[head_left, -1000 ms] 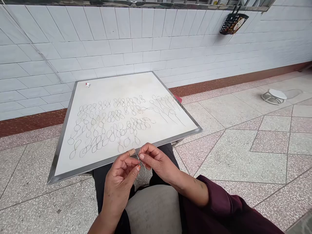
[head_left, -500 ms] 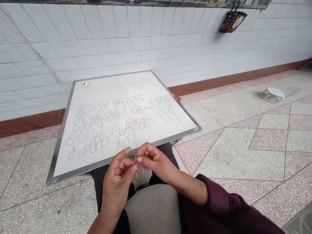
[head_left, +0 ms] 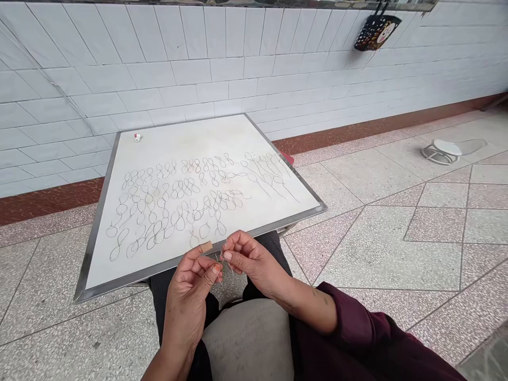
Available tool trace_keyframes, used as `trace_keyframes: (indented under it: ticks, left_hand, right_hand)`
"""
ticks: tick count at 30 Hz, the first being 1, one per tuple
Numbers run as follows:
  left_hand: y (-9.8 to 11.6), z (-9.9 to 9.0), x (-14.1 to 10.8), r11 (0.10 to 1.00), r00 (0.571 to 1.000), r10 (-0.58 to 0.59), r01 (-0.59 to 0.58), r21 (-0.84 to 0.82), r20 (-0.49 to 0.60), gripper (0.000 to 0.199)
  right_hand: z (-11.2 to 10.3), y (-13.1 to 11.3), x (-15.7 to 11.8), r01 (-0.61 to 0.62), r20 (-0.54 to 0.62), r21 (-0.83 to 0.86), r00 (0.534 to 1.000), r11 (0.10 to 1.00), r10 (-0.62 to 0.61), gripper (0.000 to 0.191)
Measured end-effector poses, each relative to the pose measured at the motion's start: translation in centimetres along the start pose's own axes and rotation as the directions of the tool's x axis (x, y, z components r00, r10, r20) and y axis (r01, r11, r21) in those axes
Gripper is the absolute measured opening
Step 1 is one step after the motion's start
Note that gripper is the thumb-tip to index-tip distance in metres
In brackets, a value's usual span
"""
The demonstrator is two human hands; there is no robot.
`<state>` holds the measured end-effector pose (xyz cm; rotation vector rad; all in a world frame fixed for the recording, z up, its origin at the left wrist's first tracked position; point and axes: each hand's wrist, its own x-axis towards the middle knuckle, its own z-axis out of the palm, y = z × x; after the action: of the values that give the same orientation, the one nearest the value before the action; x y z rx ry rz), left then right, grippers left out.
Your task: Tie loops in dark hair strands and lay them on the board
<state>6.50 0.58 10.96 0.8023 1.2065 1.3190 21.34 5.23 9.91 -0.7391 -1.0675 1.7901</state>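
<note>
Thin wire stretches between my two hands, just off the near edge of the white board. My left hand pinches it between thumb and index finger; a tan band wraps one fingertip. Close beside it, my right hand pinches the wire too, with a thin end poking up past the fingers. Exactly how the strands cross is too fine to make out. On the board lie rows of thin wire loops, many shaped like a figure eight. Several single loops with long tails lie at the board's right.
A small white and red object rests at the board's far left corner. The tiled wall stands behind the board. A dark patterned bag hangs on it. At the right, a white stool stands on the floor.
My left hand has drawn slightly left and down, and the gap between my fingertips is a little wider. My right hand has barely moved, and both still pinch the wire.
</note>
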Motion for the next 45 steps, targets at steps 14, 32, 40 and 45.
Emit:
trace_keyframes:
  ticks: [14, 32, 40, 45]
  left_hand:
    - [-0.21, 0.07, 0.05, 1.000, 1.000, 0.010, -0.010, 0.028, -0.005, 0.038]
    - [-0.33, 0.04, 0.25, 0.999, 1.000, 0.012, -0.012, 0.037, 0.013, 0.033]
    - [-0.43, -0.19, 0.32, 1.000, 1.000, 0.002, -0.002, -0.002, -0.009, 0.029]
    - [-0.31, -0.32, 0.35, 1.000, 1.000, -0.008, 0.008, -0.007, 0.015, 0.033]
  right_hand:
    - [-0.16, 0.28, 0.05, 0.000, 0.018, -0.032, 1.000, 0.999, 0.000, 0.034]
    - [-0.29, 0.48, 0.11, 0.007, 0.015, -0.056, 1.000, 0.998, -0.007, 0.031]
    - [-0.14, 0.33, 0.01, 0.011, 0.067, -0.055, 0.998, 0.998, -0.007, 0.030]
    - [-0.29, 0.65, -0.04, 0.001, 0.131, 0.015, 0.991, 1.000, -0.003, 0.029]
